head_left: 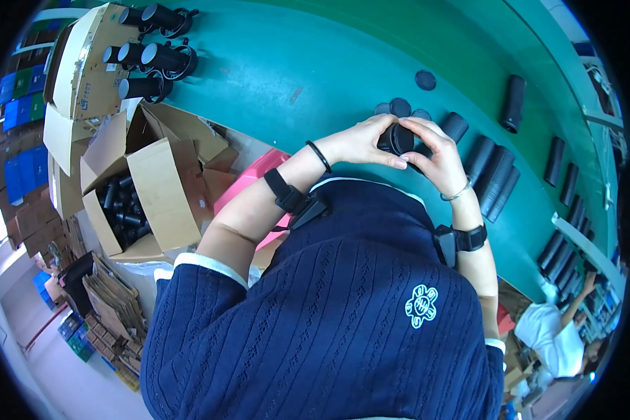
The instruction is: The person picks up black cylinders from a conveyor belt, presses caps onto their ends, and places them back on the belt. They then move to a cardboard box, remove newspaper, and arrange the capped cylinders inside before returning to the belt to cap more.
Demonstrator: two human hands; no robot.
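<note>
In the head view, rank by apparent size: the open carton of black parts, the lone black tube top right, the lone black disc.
1. Open carton, largest.
2. Lone black tube.
3. Lone black disc, smallest.

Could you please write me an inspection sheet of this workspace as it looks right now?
Surface: green table, mostly bare in the middle.
Job's things: black cylinder held end-on between both hands.
Clutter: black tubes lying in a row at right; round black discs beyond the hands; finished black cylinders at far left.
Grippers: left hand and right hand both closed on the cylinder.
Cables: nothing seen.
Surroundings: open cardboard box of black parts at left; another person at lower right.
</note>
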